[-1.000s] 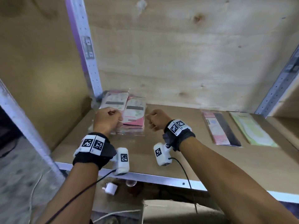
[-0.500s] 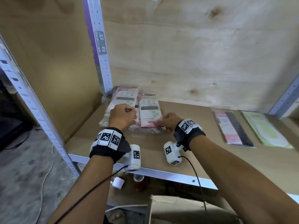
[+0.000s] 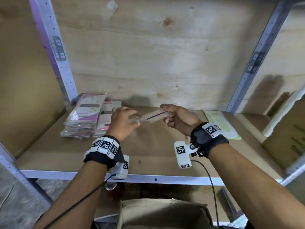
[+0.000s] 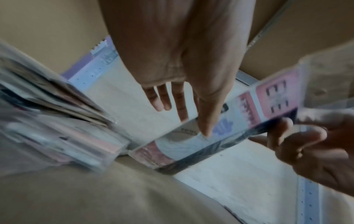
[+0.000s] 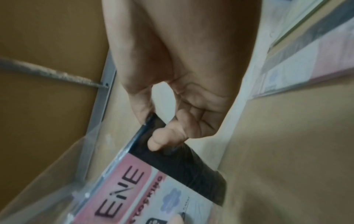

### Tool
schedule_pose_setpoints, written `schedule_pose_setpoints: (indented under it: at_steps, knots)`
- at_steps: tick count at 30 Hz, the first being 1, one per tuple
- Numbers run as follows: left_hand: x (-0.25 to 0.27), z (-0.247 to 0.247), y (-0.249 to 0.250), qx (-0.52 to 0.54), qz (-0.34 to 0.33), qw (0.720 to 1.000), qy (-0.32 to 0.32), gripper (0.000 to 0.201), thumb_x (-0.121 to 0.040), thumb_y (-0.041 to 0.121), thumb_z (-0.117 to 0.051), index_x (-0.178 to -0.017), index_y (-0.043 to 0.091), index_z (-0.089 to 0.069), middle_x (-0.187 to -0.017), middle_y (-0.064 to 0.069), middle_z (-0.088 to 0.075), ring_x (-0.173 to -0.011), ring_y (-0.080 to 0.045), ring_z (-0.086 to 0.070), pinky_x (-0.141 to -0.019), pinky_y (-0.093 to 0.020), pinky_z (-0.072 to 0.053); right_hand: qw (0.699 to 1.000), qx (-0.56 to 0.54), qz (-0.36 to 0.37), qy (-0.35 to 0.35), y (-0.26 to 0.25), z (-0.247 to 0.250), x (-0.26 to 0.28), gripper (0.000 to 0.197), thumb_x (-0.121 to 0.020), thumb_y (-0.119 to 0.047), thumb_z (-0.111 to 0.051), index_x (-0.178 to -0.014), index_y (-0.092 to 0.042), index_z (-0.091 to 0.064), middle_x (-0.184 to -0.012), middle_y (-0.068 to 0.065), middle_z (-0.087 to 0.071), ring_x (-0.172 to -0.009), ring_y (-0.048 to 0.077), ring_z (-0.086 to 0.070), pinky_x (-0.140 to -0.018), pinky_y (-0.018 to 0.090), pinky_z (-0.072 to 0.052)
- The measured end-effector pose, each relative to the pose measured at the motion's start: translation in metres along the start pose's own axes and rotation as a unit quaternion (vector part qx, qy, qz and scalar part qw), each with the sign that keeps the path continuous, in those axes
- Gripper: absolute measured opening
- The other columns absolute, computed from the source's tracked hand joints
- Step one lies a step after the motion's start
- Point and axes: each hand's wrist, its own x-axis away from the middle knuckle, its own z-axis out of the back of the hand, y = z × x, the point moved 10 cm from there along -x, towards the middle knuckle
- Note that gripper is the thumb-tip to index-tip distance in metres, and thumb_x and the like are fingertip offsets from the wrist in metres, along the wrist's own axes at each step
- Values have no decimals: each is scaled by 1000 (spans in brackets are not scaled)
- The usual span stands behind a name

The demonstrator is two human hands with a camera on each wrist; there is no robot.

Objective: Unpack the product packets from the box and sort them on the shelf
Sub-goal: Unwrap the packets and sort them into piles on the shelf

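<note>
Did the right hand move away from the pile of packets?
Yes. The right hand went rightward from the pile, toward the green packet, pinching a pink packet.

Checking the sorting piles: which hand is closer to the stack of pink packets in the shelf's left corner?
Left. The left hand sits just right of the stack, holding one end of a packet; the right hand pinches its other end, farther right.

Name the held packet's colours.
The packet is pink and white with a black strip; clearest in right wrist view.
</note>
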Motion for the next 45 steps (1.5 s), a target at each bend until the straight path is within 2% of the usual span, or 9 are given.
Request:
schedule_pose_setpoints:
  at_steps: [4,14,18,21,25,32,36,41,45]
  knots:
    - [-1,-5,30,101,-40,994,27,12,-86,20,-72,-98,19,-75,-94,-5,-69,-89,-26,-65,-84,-42,-53,1000,-26,3,-15,-16,27,17,36,-93,-44,-61,-105,-10,-64,-82,9,-71,-60,18,-57,-54,24,-34]
    - [0,-18,56,260,-50,963,58,8,-83,16,-79,-87,11,-76,-84,0,-76,-72,-12,-67,-69,-22,-50,991,-133,6,-17,13,58,27,70,-86,-77,-43,-101,-10,-54,-75,9,-50,-61,21,-43,-56,30,-21]
    - [-2,-24,58,325,-38,944,45,11,-88,19,-75,-95,10,-77,-86,-2,-78,-77,-21,-70,-69,-31,-54,989,-148,27,-4,22,62,22,54,-94,-63,-47,-101,-11,-59,-75,6,-51,-61,17,-42,-55,28,-24]
    - [-5,-36,48,359,9,933,37,15,-89,21,-74,-92,6,-75,-82,-17,-73,-59,-15,-57,-58,-28,-47,999,13,36,10,33,60,21,22,-95,-35,-62,-91,-14,-64,-75,2,-55,-62,15,-45,-58,27,-30]
    - [-3,-64,26,405,121,906,12,13,-89,21,-74,-96,10,-76,-84,-9,-78,-53,-12,-56,-50,-21,-49,994,92,42,-29,50,51,20,29,-95,-18,-64,-113,5,-66,-111,18,-72,-99,31,-69,-88,39,-53]
    - [-12,-90,-9,422,239,874,7,43,-84,39,-77,-112,11,-61,-99,-7,-76,-79,-13,-74,-59,-23,-57,996,68,23,-56,59,65,19,28,-95,-18,-63,-118,-1,-65,-117,18,-71,-99,29,-68,-84,36,-56]
    - [-24,-68,-38,395,259,879,69,55,-73,60,-76,-114,26,-60,-112,-3,-73,-99,-20,-72,-88,-40,-56,988,126,-13,-91,71,71,20,24,-91,-24,-69,-110,-10,-73,-115,20,-71,-96,30,-66,-90,42,-49]
    - [-28,-69,-46,293,210,933,16,22,-81,58,-71,-83,36,-70,-86,-1,-77,-74,-21,-74,-70,-34,-60,976,192,-11,-99,64,82,21,37,-78,-39,-79,-109,-19,-74,-112,17,-72,-98,30,-68,-94,43,-48]
    - [-28,-80,-44,223,181,958,-16,46,-94,56,-55,-73,15,-62,-61,-1,-61,-61,-18,-63,-59,-24,-47,985,172,0,-11,56,118,17,35,-69,-37,-87,-99,-22,-76,-108,11,-75,-103,32,-70,-101,45,-48]
